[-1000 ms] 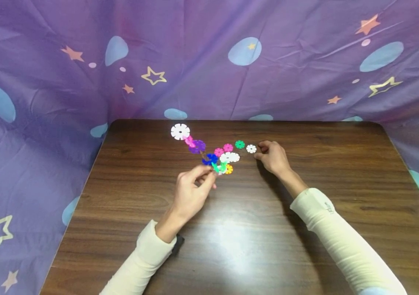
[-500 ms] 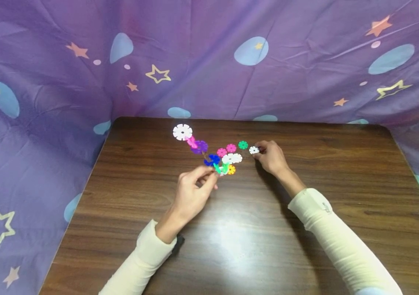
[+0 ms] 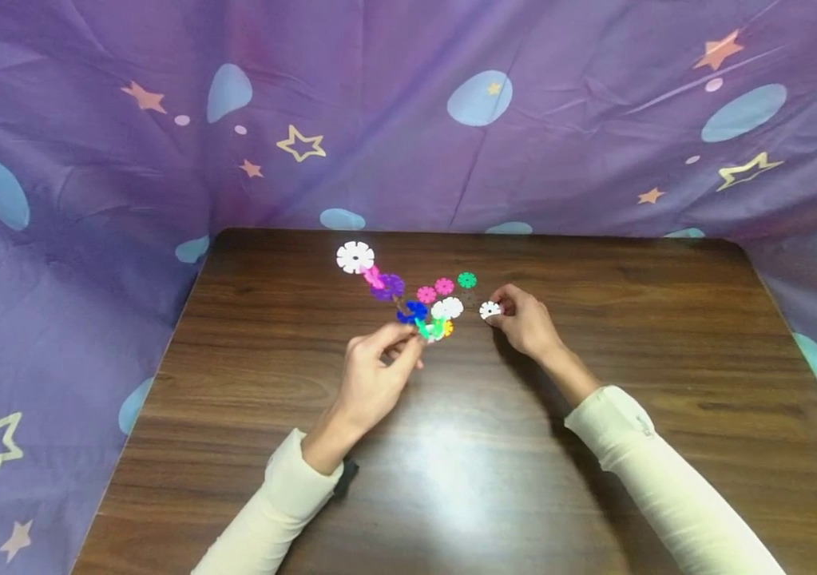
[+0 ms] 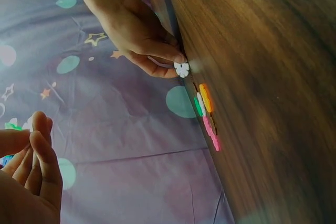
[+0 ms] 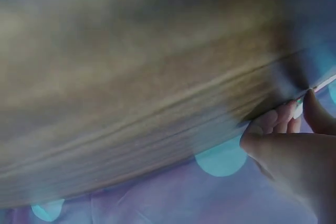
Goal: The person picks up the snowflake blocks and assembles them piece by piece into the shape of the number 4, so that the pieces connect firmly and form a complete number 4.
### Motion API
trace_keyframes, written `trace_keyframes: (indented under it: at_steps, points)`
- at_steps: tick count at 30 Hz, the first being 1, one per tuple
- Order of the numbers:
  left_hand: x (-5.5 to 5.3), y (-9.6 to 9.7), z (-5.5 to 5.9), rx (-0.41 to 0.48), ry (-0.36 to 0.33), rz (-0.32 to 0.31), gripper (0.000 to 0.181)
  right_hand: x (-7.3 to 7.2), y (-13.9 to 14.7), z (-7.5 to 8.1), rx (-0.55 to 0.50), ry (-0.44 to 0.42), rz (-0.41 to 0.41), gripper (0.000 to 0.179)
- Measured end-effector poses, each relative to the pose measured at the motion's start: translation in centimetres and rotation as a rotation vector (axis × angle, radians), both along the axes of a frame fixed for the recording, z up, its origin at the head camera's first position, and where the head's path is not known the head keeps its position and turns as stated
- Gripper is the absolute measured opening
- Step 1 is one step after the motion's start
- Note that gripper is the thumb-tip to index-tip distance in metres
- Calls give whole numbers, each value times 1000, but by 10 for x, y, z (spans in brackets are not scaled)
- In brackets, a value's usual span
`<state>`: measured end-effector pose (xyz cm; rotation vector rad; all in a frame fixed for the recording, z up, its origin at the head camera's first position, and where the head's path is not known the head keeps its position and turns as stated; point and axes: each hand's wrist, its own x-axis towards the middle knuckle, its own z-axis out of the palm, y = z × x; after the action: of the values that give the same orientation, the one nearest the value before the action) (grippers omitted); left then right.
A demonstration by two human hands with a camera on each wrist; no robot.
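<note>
My left hand point(image 3: 374, 371) pinches one end of a chain of interlocking plastic snowflake discs. Blue, purple point(image 3: 388, 286) and pink discs lead up the chain to a white disc point(image 3: 354, 257) at its far end. In the left wrist view, the left fingers point(image 4: 44, 156) mostly hide the chain. Between thumb and fingers, my right hand point(image 3: 529, 326) pinches a single white snowflake disc point(image 3: 489, 309), a little right of the loose discs. That disc point(image 4: 181, 69) faces the left wrist camera. In the right wrist view, the right hand point(image 5: 289, 150) largely covers it.
Loose discs lie on the brown wooden table point(image 3: 271, 399) between the hands: pink point(image 3: 444, 285), green point(image 3: 467, 279), white point(image 3: 447, 307) and orange point(image 3: 449, 327). Behind the table's far edge hangs a purple curtain point(image 3: 408, 176) printed with stars.
The right hand has closed its fingers on the white disc at the right of the loose ones and drawn it nearer to me. The left hand stays nearly still with the chain.
</note>
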<state>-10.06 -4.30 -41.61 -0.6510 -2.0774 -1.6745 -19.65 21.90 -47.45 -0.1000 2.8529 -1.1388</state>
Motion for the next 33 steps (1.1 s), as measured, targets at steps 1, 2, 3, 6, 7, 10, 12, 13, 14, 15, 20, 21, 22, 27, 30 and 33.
trace_keyframes:
  at_steps: [1,2,3,6,7,10,12,13,14,15,20,21,22,27,30,33]
  points:
    - [0,0,0,-1,-1,0,8,2,0,0,-3,-3,-3,25]
    - [0,1,0,1,-4,0,8,3,1,0,-8,-5,-6,24]
    - [0,1,0,2,-8,-1,7,5,1,0,-15,-7,-11,23]
    - [0,3,-2,1,-23,-6,7,9,3,0,-43,-10,-30,22]
    - [0,3,-2,-1,-29,-6,7,11,4,0,-55,-10,-32,22]
    - [0,3,-3,-8,-43,-6,7,18,6,4,-104,-21,-31,23]
    - [-1,4,-4,-13,-51,-5,7,23,6,10,-137,-22,-23,24]
    - [-1,4,-3,-17,-55,-4,8,26,5,14,-144,-14,-18,24]
    - [-1,4,-3,-20,-60,-4,7,29,5,18,-152,-7,-12,25]
    - [-1,5,-3,-26,-65,-2,7,32,4,23,-156,3,-6,25]
    - [-2,7,-4,-46,-95,1,7,46,-2,48,-156,44,4,26]
    - [-2,7,-4,-50,-98,3,7,48,-3,52,-158,49,5,26]
    - [-2,8,-4,-52,-98,2,6,50,-4,56,-164,54,6,26]
    - [-3,10,-3,-69,-84,0,7,60,-8,75,-179,107,11,26]
    - [-4,9,-4,-76,-86,-1,7,65,-13,83,-189,148,1,23]
    - [-4,10,-4,-75,-93,-3,7,68,-16,91,-213,186,-5,20]
